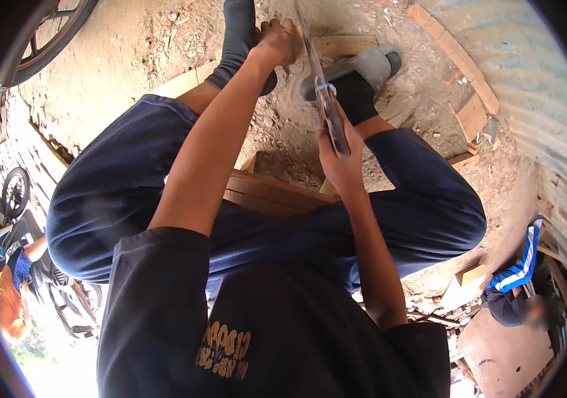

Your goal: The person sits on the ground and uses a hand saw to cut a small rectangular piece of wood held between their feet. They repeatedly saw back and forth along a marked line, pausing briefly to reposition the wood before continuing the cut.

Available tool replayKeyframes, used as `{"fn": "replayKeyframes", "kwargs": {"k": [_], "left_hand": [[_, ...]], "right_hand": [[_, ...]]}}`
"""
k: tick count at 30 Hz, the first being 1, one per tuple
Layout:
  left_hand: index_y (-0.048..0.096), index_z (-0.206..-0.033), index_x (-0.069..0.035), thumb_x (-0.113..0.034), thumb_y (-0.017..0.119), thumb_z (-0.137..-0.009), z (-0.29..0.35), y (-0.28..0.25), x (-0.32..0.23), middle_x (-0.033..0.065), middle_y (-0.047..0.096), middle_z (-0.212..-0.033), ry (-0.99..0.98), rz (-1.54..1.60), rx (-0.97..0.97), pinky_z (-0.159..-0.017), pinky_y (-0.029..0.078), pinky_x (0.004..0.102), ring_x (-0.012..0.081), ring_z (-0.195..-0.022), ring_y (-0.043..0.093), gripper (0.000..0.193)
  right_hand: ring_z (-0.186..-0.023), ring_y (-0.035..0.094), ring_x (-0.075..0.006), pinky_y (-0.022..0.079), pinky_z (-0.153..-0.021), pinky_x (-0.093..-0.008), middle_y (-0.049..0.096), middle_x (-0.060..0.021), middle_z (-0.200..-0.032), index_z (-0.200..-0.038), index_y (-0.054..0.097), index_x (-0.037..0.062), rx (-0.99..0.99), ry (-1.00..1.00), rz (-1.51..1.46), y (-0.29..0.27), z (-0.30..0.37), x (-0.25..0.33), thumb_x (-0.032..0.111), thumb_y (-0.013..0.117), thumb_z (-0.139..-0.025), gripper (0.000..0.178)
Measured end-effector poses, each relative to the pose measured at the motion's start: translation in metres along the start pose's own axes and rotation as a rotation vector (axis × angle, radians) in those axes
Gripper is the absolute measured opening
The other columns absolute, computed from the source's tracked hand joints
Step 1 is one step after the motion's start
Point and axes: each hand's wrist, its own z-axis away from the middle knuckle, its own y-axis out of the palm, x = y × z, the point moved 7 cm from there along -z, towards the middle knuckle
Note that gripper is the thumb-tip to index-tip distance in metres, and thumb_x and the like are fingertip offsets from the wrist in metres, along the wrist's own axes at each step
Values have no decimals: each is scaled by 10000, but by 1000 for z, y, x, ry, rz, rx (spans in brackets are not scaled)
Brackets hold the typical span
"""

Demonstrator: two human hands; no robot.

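My right hand (342,159) is closed round the handle of a machete (318,73), whose long, narrow blade points away from me past the top edge of the view. A pale ring circles the base of the blade. Farther off, beside my socked left foot, my left hand (278,43) has its fingers curled down on a pale piece of wood (300,48), close to the left of the blade. The hand hides most of that piece. A longer wooden strip (346,45) lies on the ground behind my feet, partly covered by them.
I sit on a wooden board (267,192), knees apart. Wood offcuts (470,118) lie by a corrugated metal wall (535,60) at right. A wheel (51,40) stands far left. Two other people are near: one in orange (8,302) at left, one in blue trousers (519,272) at right.
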Motion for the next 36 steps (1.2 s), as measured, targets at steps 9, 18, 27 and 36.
{"fn": "replayKeyframes", "kwargs": {"k": [9, 18, 27, 36], "left_hand": [[371, -1329, 6, -199, 731, -753, 5, -15, -9, 264, 447, -1327, -13, 50, 6, -1046, 349, 555, 434, -1258, 431, 709], [376, -1339, 14, -177, 723, -765, 14, -21, -6, 276, 451, -1315, 18, 29, 4, -1045, 349, 562, 430, -1247, 443, 697], [387, -1318, 31, -208, 730, -759, 5, -8, -8, 282, 453, -1304, 42, -31, 18, -1034, 359, 563, 438, -1229, 455, 699], [377, -1308, 19, -223, 726, -755, 17, -24, -9, 282, 459, -1292, 19, 18, 8, -1030, 360, 565, 429, -1221, 459, 697]], "right_hand": [[-995, 677, -266, 507, -847, -319, 639, -217, -1196, -1447, 395, -10, 14, 49, -10, 2, -15, 6, -41, 530, -828, 635], [-720, 551, -121, 487, -694, -267, 622, -50, -906, -1384, 494, 2, -90, -107, 110, 7, -16, 13, -40, 506, -879, 507], [-762, 661, -176, 509, -700, -297, 667, -203, -1106, -1424, 425, 3, -115, -175, 218, 9, -13, 5, -35, 521, -816, 617], [-768, 649, -233, 516, -735, -325, 662, -191, -1053, -1414, 431, -11, -121, -184, 112, 9, -2, -7, -33, 531, -803, 620]]}}
